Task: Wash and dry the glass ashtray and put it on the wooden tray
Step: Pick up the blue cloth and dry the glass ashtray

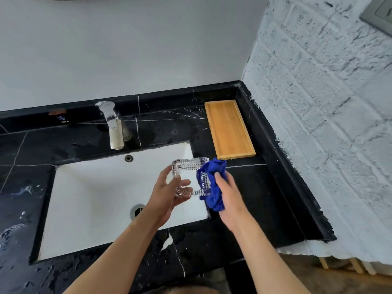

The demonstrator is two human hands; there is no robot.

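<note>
A square, ribbed glass ashtray is held on edge above the right part of the white sink. My left hand grips its left side, fingers showing through the glass. My right hand holds a blue cloth pressed against the ashtray's right side, wrapping that edge. The wooden tray lies on the black counter at the back right, with nothing on it.
A chrome faucet stands behind the sink. The black marble counter is wet with droplets at the left and front. A white brick wall bounds the counter on the right. The sink drain sits below my left wrist.
</note>
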